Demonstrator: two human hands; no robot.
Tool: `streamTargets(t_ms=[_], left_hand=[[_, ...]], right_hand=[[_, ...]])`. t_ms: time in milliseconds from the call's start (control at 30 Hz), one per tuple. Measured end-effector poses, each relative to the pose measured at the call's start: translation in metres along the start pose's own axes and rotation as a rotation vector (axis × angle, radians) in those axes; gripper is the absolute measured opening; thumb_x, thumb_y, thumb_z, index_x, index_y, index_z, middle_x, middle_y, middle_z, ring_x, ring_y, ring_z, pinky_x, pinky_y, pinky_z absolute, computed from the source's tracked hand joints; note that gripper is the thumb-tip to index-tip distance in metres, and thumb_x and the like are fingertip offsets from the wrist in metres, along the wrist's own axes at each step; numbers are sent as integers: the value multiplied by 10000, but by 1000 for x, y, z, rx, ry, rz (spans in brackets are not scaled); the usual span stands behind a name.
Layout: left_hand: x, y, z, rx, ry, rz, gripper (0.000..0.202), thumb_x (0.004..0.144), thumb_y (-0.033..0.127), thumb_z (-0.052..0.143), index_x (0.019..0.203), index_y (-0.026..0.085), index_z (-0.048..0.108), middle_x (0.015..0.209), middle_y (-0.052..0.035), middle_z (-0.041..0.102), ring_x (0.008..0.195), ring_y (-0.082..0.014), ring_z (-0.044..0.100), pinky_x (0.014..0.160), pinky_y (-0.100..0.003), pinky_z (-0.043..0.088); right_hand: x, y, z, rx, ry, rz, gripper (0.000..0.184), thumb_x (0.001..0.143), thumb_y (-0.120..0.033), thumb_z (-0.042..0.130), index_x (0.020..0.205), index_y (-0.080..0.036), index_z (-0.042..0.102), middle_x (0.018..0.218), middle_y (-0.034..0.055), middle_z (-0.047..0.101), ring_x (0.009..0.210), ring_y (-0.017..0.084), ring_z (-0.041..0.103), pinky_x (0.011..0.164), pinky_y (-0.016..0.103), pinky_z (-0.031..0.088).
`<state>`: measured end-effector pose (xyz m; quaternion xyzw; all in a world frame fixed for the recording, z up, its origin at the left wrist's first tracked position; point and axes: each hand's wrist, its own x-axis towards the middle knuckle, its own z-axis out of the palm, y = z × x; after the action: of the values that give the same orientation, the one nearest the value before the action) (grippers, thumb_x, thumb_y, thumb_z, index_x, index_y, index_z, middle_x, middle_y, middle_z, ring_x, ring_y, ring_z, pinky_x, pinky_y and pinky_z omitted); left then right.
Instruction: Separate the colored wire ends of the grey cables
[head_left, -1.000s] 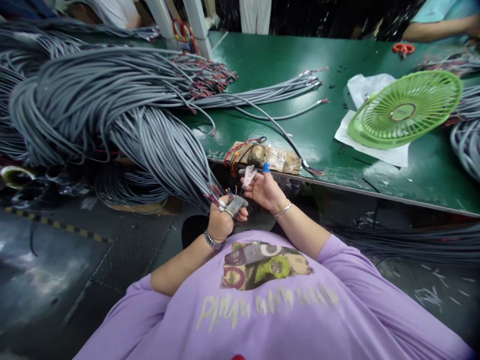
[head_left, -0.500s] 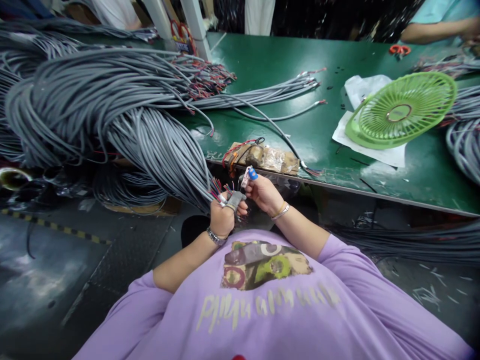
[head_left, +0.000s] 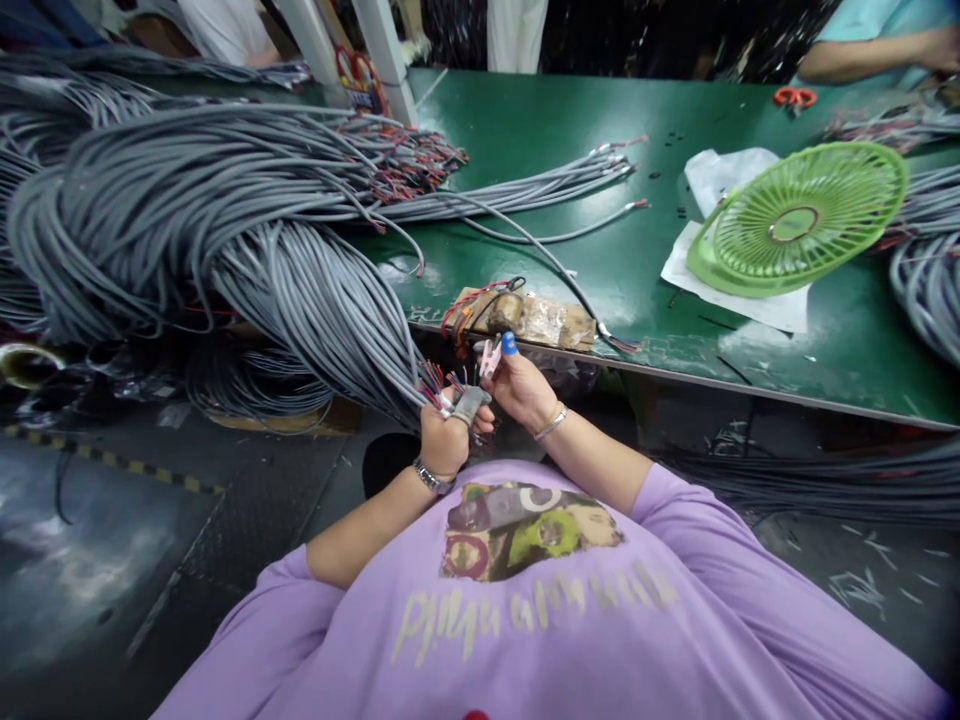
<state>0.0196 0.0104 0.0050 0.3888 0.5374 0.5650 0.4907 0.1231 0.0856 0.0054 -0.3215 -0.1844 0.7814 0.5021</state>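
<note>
Head view is showing the left hand point(head_left: 444, 440) clenching the cable ends point(head_left: 439, 385) below the surface point(head_left: 660, 330) edge while the right hand point(head_left: 525, 385) is pinching a small clip point(head_left: 491, 355), so the heavy bundle point(head_left: 225, 220) could probably drag the stripped wires loose.

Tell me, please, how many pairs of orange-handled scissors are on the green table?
2: one pair of scissors lies at the far right edge, another pair leans by the white post at far left. More may hide under the cables.
</note>
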Motion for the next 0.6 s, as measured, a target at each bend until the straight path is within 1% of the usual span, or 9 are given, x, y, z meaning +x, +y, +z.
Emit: streamTargets(t_ms=[100, 200, 367, 433, 533, 600], left_hand=[[0, -2, -1, 19, -1, -10, 292, 768, 443, 679, 746, 155, 636, 555, 3, 669, 418, -108, 602, 427, -199, 478], [0, -2, -1, 10, -2, -17, 288, 757, 440, 690, 752, 156, 639, 550, 2, 668, 415, -109, 601, 423, -198, 474], [-3, 0, -5, -14, -6, -34, 290, 733, 445, 702, 744, 161, 645, 550, 2, 663, 412, -107, 590, 426, -208, 483], [-5, 0, -10, -19, -23, -43, 299, 729, 453, 702, 723, 160, 644, 552, -3, 662, 414, -109, 589, 423, -213, 485], [-9, -1, -18, -26, -53, -57, 307, 729, 460, 703, 705, 158, 650, 555, -12, 667, 419, -113, 592, 421, -216, 485], [-11, -3, -23, -31, -66, -56, 311, 734, 462, 704, 699, 157, 653, 550, -16, 666, 417, -113, 590, 420, -215, 479]], right_hand=[[0, 0, 4, 17, 38, -11, 419, 743, -585, 722, 767, -177, 629, 665, -17, 613, 586, 86, 523, 476, 193, 377], [0, 2, 3, 38, 20, -2, 428, 745, -605, 710, 782, -184, 637, 675, -15, 617, 589, 91, 521, 478, 195, 385], [-4, 4, -10, 48, -49, 113, 534, 776, -733, 566, 787, -203, 635, 692, -4, 619, 580, 108, 514, 501, 215, 425], [-7, 4, -18, 31, -75, 159, 561, 784, -749, 537, 795, -198, 636, 709, 3, 631, 585, 107, 523, 512, 214, 435], [-13, 2, -31, -5, -119, 220, 535, 798, -707, 569, 824, -180, 653, 736, 14, 653, 603, 100, 548, 532, 205, 445], [-18, 2, -37, -34, -164, 252, 489, 764, -654, 656, 837, -171, 668, 760, 19, 670, 625, 99, 570, 550, 203, 459]])
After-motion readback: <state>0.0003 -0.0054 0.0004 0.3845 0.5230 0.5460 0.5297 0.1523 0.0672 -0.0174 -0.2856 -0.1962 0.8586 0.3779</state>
